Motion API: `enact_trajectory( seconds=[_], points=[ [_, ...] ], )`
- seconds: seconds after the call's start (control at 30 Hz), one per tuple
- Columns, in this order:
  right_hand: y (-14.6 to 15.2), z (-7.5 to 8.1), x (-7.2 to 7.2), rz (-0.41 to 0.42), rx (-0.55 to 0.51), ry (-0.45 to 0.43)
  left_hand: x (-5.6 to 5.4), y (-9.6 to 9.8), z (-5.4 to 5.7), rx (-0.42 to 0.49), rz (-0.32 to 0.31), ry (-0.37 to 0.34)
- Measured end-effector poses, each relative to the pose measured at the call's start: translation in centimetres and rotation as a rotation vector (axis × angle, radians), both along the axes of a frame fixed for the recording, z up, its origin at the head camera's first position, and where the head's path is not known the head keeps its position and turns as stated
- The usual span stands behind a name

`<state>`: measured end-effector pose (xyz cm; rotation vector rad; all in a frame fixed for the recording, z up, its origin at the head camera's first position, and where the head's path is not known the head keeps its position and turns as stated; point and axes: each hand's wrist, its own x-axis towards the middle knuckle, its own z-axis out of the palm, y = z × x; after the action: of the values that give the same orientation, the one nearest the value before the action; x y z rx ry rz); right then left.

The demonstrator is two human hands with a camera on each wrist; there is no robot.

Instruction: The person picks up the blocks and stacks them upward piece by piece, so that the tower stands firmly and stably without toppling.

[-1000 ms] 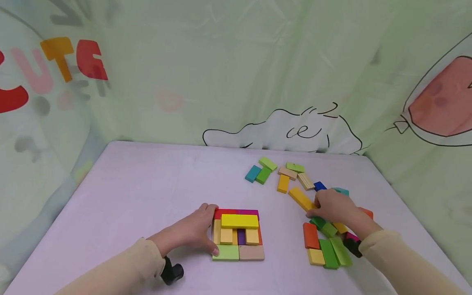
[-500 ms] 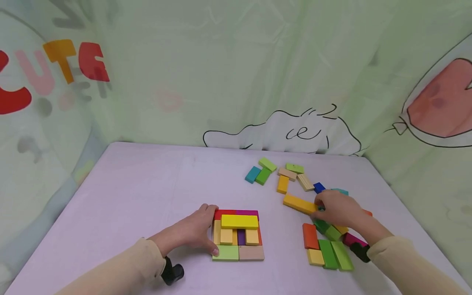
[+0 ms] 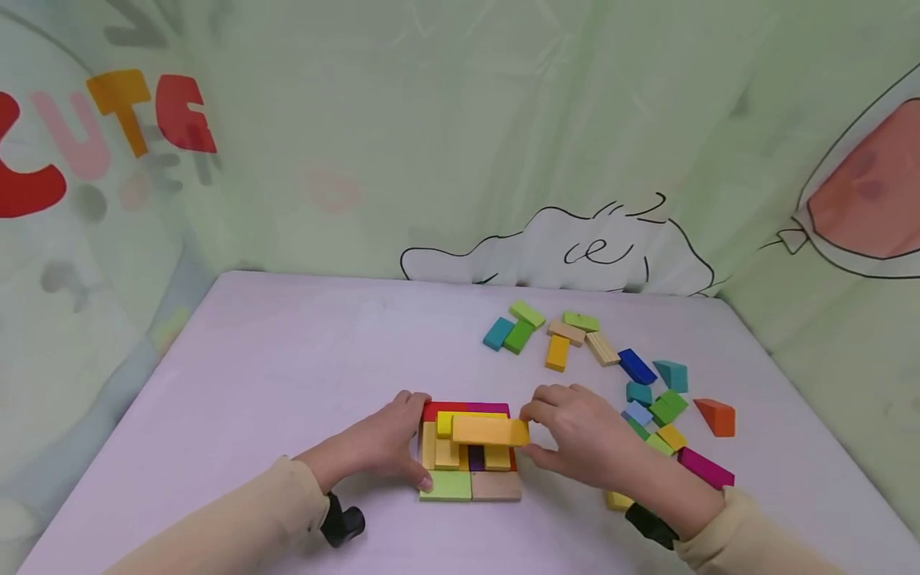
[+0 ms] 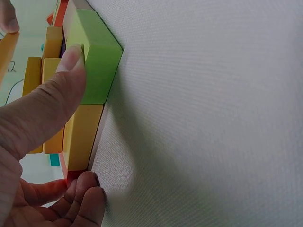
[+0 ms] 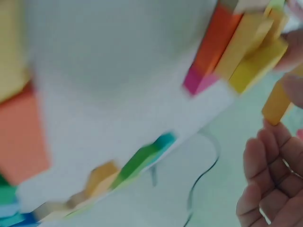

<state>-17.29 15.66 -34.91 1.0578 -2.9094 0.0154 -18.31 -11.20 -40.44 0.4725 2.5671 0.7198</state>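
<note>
My left hand [image 3: 384, 447] holds the left side of a low block structure [image 3: 496, 486], thumb on the light green block [image 3: 446, 486] and fingers by the red block [image 3: 444, 410] at the far corner. In the left wrist view, the thumb [image 4: 52, 97] presses the green block's top. My right hand [image 3: 585, 435] pinches the right end of a long orange-yellow block [image 3: 489, 431]. That block is above the structure and partly covers the yellow block [image 3: 444, 425] lying on top. Whether the two touch cannot be told from the head view.
Loose blocks lie right of the structure, among them a dark blue block [image 3: 637, 366], an orange wedge [image 3: 717, 418] and a magenta block [image 3: 706, 468]. Farther back are a teal block [image 3: 498, 334] and a green block [image 3: 519, 336]. My right forearm hides several blocks.
My right hand has picked up the long orange-yellow block from the loose pile and carried it left, over the structure. My left hand stays at the structure's left side.
</note>
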Motion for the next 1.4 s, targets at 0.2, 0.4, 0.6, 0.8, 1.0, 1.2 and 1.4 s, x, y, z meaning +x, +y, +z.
enact_trajectory(
  seconds=[0.2,0.4,0.6,0.8,1.0,1.2,1.4],
  points=[
    [-1.8,-0.7,0.9,0.034,0.12,0.015,0.0,0.1,0.1,0.001,0.0,-0.002],
    [-2.1,-1.3,1.0,0.039,0.134,0.029,-0.1,0.1,0.1,0.002,0.0,-0.007],
    [-2.3,-1.4,1.1,0.033,0.14,0.022,-0.1,0.1,0.0,0.011,-0.002,-0.006],
    [-2.3,-1.4,1.0,0.014,0.147,-0.006,-0.1,0.1,0.1,0.006,-0.001,-0.005],
    [-2.1,-1.4,1.0,-0.011,0.122,-0.037,0.0,0.0,0.1,0.006,0.001,-0.006],
    [-1.9,-0.9,0.7,-0.022,0.079,-0.065,0.0,0.0,0.0,0.01,0.001,-0.004],
    [-2.1,-1.5,-0.4,-0.023,-0.013,-0.136,0.0,0.0,-0.2,0.013,0.001,-0.008]
  ],
)
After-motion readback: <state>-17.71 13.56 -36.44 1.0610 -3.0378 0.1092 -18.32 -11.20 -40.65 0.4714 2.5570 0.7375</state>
